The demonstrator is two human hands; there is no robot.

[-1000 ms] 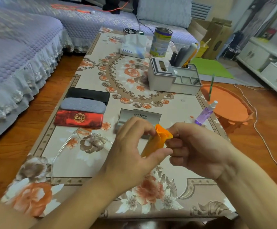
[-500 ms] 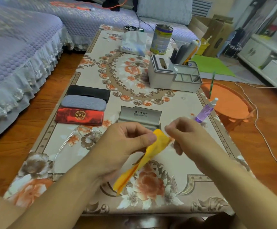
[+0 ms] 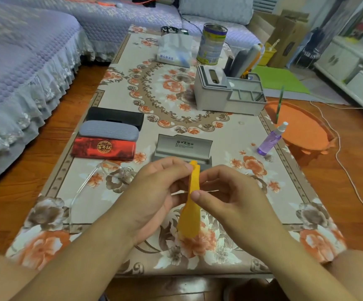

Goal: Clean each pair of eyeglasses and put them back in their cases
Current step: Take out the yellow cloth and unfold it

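Head view: left hand [image 3: 154,192] and right hand [image 3: 230,198] both pinching yellow cloth [image 3: 192,205] over table [image 3: 230,135]; clear glasses [image 3: 102,174] lying left, near open grey case [image 3: 182,147].

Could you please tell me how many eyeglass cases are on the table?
4: black case, grey fabric case and red patterned case stacked along the left; open grey case at centre, partly behind the hands.

Yellow cloth [image 3: 192,205] — red case [image 3: 103,148], grey case [image 3: 108,130] — floral tablecloth [image 3: 226,137].
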